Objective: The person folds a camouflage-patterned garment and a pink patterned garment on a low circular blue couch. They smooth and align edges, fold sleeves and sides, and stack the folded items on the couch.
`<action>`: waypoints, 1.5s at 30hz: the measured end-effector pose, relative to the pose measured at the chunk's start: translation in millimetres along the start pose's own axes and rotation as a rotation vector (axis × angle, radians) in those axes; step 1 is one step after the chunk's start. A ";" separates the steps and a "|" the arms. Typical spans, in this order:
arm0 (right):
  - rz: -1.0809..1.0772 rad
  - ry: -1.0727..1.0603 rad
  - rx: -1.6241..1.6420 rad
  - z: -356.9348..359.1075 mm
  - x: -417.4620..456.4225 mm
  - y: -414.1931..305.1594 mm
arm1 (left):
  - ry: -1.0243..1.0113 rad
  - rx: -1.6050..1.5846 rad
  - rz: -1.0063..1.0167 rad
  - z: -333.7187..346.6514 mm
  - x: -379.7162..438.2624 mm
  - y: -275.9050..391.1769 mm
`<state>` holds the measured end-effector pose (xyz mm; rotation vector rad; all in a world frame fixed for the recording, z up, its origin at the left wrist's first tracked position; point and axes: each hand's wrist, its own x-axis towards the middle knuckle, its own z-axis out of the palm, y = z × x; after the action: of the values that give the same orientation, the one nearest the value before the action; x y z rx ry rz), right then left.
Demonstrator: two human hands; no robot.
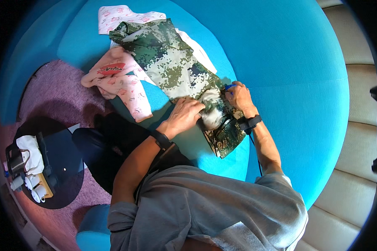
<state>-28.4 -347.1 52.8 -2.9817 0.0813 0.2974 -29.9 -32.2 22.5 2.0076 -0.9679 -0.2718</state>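
A camouflage garment [179, 67] with a digital pattern lies spread on the blue sofa seat [235, 160]. My left hand [185, 115] grips its near edge with curled fingers. At the garment's right edge, my right hand [238, 95] pinches the cloth beside a small blue item [229, 87] that the fingers partly cover. Between both hands the fabric is bunched, with a blurred whitish patch [213, 117]. A darker camouflage part [224, 138] hangs toward me. Under the garment's left side, a pink patterned child's top [122, 81] shows.
White cloth with pink prints [128, 15] sticks out at the far end. The blue sofa back [289, 78] rises on the right. To the left, a dark round table [66, 166] holds a kettle [17, 160], a white towel [31, 153] and white cups [38, 192] above purple carpet [59, 84].
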 end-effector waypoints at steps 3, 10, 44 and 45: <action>-0.023 0.167 0.052 6.9 -20.9 -6.5 | -0.175 0.187 0.005 13.7 -11.4 -13.4; -0.319 0.380 -0.044 -7.3 -43.6 -48.9 | -0.160 0.266 0.078 8.3 -21.0 -21.9; 0.138 -0.014 -0.053 7.0 -31.0 -6.6 | -0.373 0.424 0.027 21.6 -32.3 -6.5; 0.125 0.011 -0.015 7.3 -31.2 -8.4 | -0.343 0.425 0.036 20.5 -28.2 -7.1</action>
<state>-59.7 -336.4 53.1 -2.9993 0.2691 0.2964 -55.7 -22.2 0.2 2.3719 -1.3660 -0.4293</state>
